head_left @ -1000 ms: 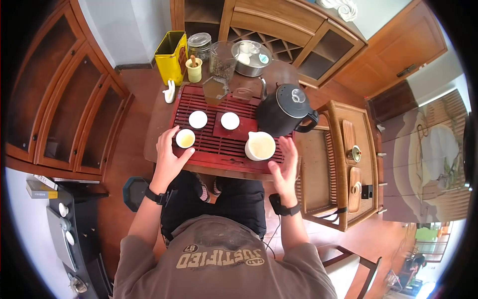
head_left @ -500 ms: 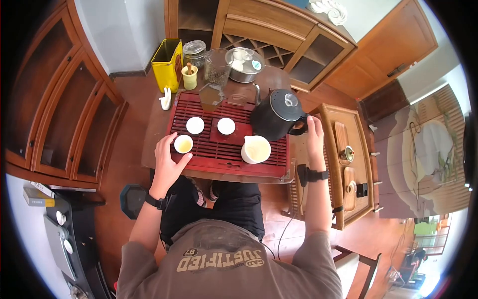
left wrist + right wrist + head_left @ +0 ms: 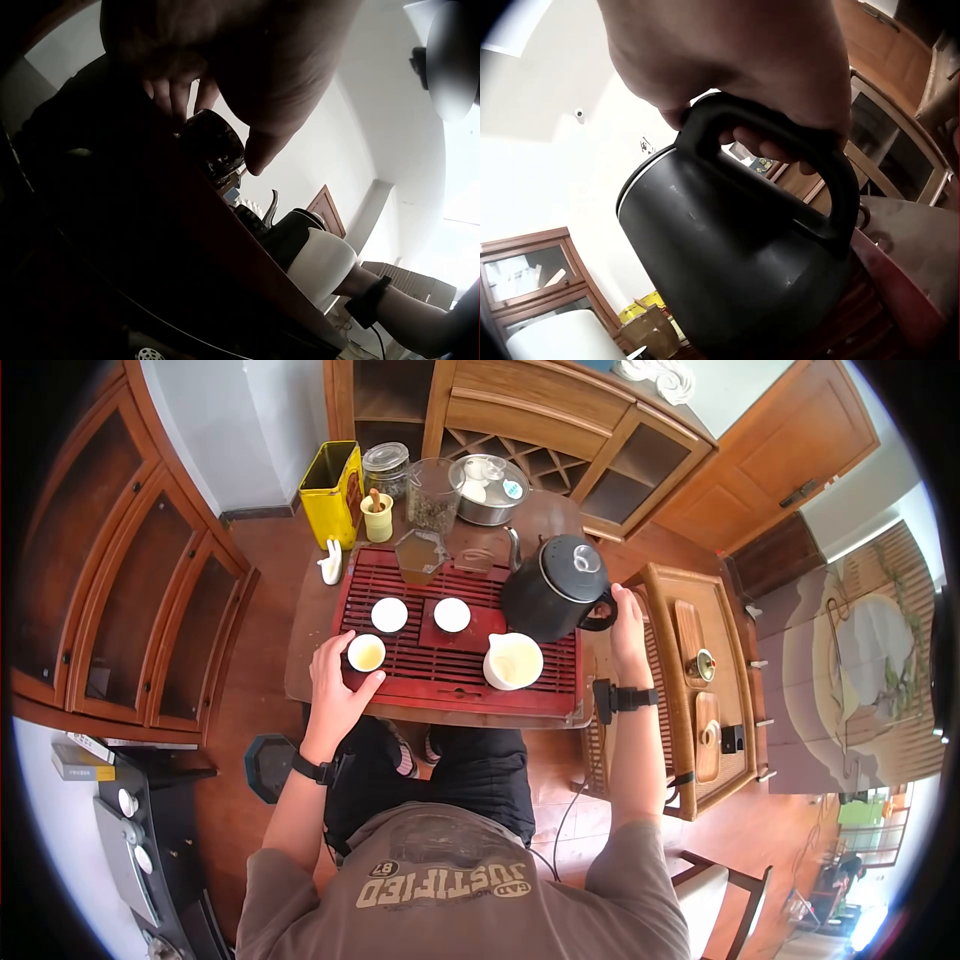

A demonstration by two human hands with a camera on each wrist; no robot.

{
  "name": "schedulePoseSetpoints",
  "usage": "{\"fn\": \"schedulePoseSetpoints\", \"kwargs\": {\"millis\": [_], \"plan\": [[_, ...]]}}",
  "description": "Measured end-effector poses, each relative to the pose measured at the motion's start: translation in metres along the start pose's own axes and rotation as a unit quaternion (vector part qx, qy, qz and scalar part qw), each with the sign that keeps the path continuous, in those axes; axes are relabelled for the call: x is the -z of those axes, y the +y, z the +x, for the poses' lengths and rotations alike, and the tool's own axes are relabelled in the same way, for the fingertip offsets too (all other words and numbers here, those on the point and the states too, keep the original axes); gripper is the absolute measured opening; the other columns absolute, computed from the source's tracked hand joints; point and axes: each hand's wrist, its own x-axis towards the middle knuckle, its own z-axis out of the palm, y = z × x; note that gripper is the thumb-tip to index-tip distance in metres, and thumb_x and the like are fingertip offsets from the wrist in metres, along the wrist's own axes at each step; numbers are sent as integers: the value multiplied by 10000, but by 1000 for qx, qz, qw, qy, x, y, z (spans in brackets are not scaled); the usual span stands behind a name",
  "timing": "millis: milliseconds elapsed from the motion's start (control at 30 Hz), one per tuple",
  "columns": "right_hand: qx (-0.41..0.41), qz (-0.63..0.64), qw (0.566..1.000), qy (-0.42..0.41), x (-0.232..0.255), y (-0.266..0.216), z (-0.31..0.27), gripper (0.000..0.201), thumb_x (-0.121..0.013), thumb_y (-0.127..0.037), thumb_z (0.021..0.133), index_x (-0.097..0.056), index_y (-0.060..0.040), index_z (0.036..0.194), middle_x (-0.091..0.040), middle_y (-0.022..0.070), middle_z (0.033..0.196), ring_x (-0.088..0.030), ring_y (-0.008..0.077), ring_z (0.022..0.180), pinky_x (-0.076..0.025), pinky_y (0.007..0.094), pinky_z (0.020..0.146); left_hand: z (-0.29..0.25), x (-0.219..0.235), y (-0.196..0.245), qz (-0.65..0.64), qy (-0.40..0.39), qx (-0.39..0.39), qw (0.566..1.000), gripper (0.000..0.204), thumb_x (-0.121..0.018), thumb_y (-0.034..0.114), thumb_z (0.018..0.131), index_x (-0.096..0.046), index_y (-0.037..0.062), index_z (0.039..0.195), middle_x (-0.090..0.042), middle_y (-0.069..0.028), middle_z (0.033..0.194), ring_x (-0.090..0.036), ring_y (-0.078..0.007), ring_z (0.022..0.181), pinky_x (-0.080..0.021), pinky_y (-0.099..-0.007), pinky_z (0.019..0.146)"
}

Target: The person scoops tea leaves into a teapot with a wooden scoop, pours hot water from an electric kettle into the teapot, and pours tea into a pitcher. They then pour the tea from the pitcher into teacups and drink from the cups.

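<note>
Gripping the kettle (image 3: 545, 600) with the right hand (image 3: 627, 628), fingers curled through the handle (image 3: 840, 180). Probably best kept level, with a full grip and a straight wrist. Standing just left of that hand, upright by the pitcher (image 3: 513, 663). Curved round the cup (image 3: 367, 654) with the left hand (image 3: 338, 685), fingers and thumb on opposite sides, how firmly cannot be told. Beyond that hand, 2 white cups (image 3: 389, 615) on the tray (image 3: 430, 700).
</note>
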Motion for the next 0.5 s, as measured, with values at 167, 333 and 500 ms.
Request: {"fn": "schedulePoseSetpoints", "kwargs": {"millis": [167, 333, 500], "plan": [[-4, 47, 999, 16, 10, 21, 9, 388, -457, -372, 1112, -602, -51, 948, -543, -11, 844, -480, 107, 787, -396, 270, 753, 0, 0, -1, 6, 0, -11, 1000, 716, -846, 210, 848, -491, 63, 1452, -553, -166, 1405, -506, -372, 1313, -372, -492, 1126], [5, 64, 997, 35, 5, 23, 7, 417, -419, -393, 1124, -599, -49, 974, -564, 3, 865, -497, 120, 812, -410, 296, 763, 0, 0, -1, 9, -1, -14, 1000, 717, -849, 209, 844, -493, 61, 1448, -557, -163, 1398, -511, -371, 1307, -373, -493, 1122], [17, 67, 997, 37, 10, 36, 11, 420, -427, -403, 1124, -614, -35, 1049, -581, 7, 910, -513, 131, 831, -426, 305, 780, 1, 0, 0, -2, -6, 0, 1000, 671, -832, 188, 854, -517, 60, 1432, -546, -165, 1418, -494, -372, 1344, -380, -481, 1147]]}}
